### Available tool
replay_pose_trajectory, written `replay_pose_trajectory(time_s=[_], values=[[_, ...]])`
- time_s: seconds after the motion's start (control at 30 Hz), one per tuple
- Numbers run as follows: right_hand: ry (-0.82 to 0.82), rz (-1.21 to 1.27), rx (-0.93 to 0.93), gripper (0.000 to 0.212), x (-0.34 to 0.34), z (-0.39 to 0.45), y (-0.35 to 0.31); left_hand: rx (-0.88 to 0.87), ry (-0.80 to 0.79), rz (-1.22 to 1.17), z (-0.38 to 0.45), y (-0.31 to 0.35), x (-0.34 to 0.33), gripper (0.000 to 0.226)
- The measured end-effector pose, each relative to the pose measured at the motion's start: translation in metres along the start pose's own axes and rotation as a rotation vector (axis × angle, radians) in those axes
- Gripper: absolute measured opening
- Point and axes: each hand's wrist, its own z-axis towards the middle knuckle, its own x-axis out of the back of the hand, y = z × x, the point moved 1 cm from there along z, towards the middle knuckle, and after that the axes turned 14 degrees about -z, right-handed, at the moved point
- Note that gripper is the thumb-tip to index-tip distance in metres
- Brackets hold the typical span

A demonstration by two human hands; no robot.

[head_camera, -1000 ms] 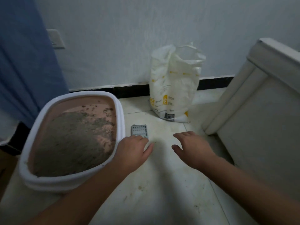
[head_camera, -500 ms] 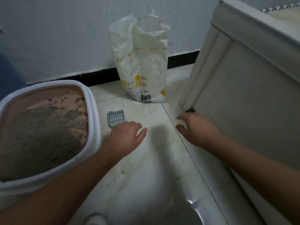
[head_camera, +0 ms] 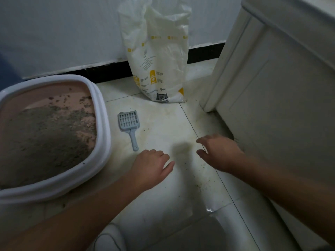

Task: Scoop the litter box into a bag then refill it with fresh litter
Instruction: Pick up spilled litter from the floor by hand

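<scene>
The grey slotted scoop (head_camera: pixel 129 128) lies flat on the tiled floor (head_camera: pixel 163 187), its handle end pointing toward the left hand (head_camera: pixel 151 166) and just ahead of those knuckles. It looks like thin, light, stiff plastic, so the narrow handle is the place to pinch it; the slotted head would flex little but offers no hold. The left grip is relaxed, fingers loose and holding nothing. The right hand (head_camera: pixel 220 153) hovers further right, fingers spread, also empty.

Left of the left grip sits the litter box (head_camera: pixel 101 124), white-rimmed, pink inside, with grey litter heaped toward its near side; it is probably heavy and best left in place. Ahead of both grips a white litter bag (head_camera: pixel 159 57) stands against the wall, soft-sided and liable to slump. The floor looks glossy, stained and gritty. A white cabinet (head_camera: pixel 272 87) closes in the right side.
</scene>
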Motion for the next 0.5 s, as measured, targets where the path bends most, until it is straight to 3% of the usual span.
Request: replay_pose_trajectory(time_s=[0.5], values=[[0.085, 0.059, -0.06, 0.038, -0.007, 0.003, -0.021, -0.033, 0.005, -0.037, -0.001, 0.012, -0.009, 0.047]])
